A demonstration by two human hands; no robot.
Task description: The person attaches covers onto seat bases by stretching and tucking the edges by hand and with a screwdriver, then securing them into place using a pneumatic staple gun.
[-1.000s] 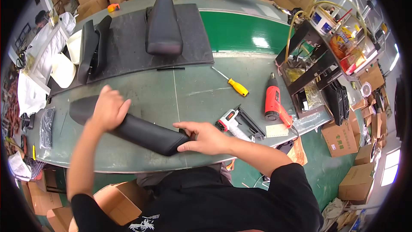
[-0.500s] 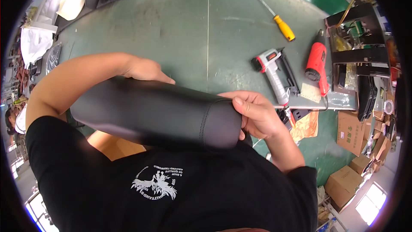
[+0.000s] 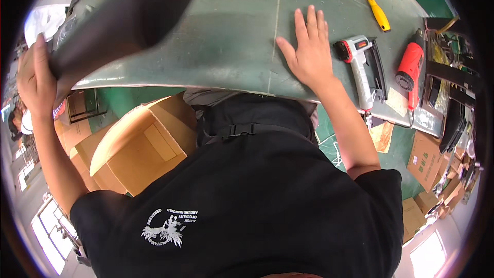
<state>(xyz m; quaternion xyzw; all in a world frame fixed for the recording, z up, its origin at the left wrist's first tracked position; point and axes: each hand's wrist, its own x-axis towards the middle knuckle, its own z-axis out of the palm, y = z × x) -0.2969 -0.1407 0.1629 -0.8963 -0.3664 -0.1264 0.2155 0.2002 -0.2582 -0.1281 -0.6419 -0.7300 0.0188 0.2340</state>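
My left hand [image 3: 37,80], far out at the left, grips the near end of a long black leather-covered pad [image 3: 121,20]. The pad slants up and away over the left part of the workbench [image 3: 226,46] and is blurred by motion; its far end runs toward the upper edge of the view. My right hand [image 3: 310,54] lies palm down on the bench top with its fingers spread and nothing in it. A grey and black staple gun [image 3: 360,67] lies just right of that hand.
Beyond the staple gun lie a red heat gun [image 3: 410,64] and a yellow-handled screwdriver [image 3: 379,14]. An open cardboard box [image 3: 146,149] stands below the bench's near edge, left of my body. A black rack [image 3: 447,74] stands at the right end, with more cartons [image 3: 426,157] beyond.
The black pad has swung from in front of my chest out to the left in my left hand. My right hand has let go of it and now rests on the bench.
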